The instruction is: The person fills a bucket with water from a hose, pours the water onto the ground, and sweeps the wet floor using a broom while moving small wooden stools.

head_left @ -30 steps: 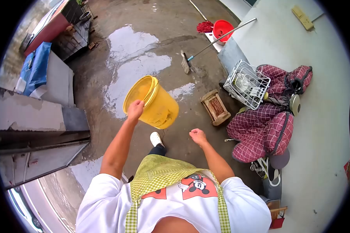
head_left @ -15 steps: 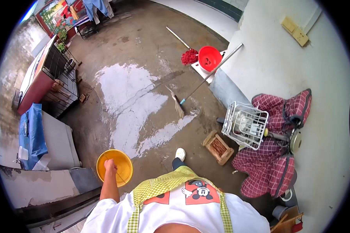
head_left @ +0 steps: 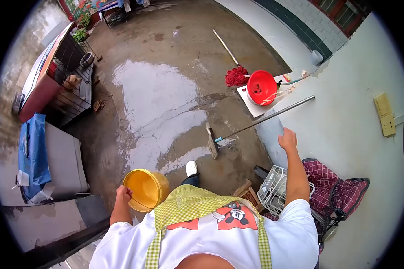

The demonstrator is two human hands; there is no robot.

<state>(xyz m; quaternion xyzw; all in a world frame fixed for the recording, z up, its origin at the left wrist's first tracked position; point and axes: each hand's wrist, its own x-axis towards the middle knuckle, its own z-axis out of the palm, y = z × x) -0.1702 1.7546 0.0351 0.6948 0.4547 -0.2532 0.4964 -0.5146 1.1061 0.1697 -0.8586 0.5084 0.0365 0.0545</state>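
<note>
My left hand [head_left: 124,193] is closed around the thin wire handle of a yellow bucket [head_left: 163,184], which hangs tilted beside my leg with its open mouth in view. No water can be made out in it. My right hand [head_left: 287,139] reaches forward over the parked bicycle, fingers apart and holding nothing. Beyond it a floor brush [head_left: 212,142] with bristles rests on the wet concrete. Its long metal handle [head_left: 274,114] slants up towards the white wall, a short way from my fingers and not touching them.
A red basin [head_left: 261,88] and a red-headed mop [head_left: 236,76] lie near the right wall. A bicycle basket [head_left: 274,190] and plaid covers [head_left: 321,179] stand at my right, beside a wooden stool [head_left: 248,193]. To the left are a dog cage [head_left: 78,96] and a blue-covered white appliance [head_left: 65,157].
My right hand has come into view, stretched forward. The yellow bucket has tipped and swung slightly right in my left hand. My view has shifted, and the feet have stepped.
</note>
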